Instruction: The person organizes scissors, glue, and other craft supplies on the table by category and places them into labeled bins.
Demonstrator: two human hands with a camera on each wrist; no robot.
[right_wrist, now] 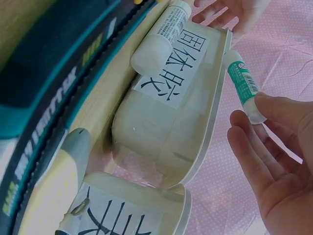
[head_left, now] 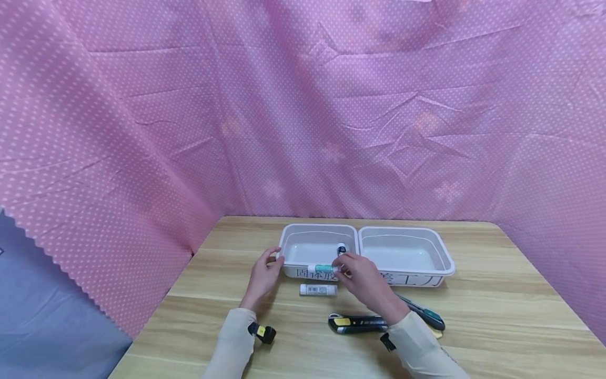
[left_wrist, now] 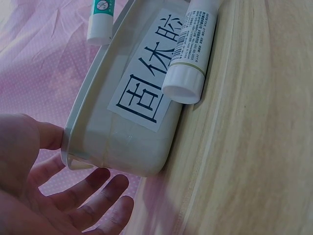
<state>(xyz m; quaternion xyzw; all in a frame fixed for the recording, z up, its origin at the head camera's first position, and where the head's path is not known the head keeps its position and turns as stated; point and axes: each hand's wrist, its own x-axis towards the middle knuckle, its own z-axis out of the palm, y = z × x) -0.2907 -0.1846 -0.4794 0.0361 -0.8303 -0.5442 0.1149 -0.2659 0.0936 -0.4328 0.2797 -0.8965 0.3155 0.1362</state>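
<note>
My right hand (head_left: 362,276) pinches a green-and-white glue stick (head_left: 323,268) by one end, between thumb and fingertips. It is held over the front rim of the left white bin (head_left: 317,226), whose front label has Chinese characters. My left hand (head_left: 262,275) grips that bin's left front corner, thumb and index finger at the rim and the other fingers spread below. Inside the bin, a small black-and-white stick (head_left: 342,249) leans near the right wall. On the table before the bin lies a white glue stick (head_left: 318,290) with a printed label.
Beside the left bin stands a second white labelled bin (head_left: 400,228). A black-and-yellow utility knife (head_left: 357,322) lies near my right forearm, which partly covers it. Next to it are a black-and-teal utility knife (head_left: 428,316) and a yellow-handled one (right_wrist: 58,178). A pink dotted curtain (head_left: 331,131) hangs behind the table.
</note>
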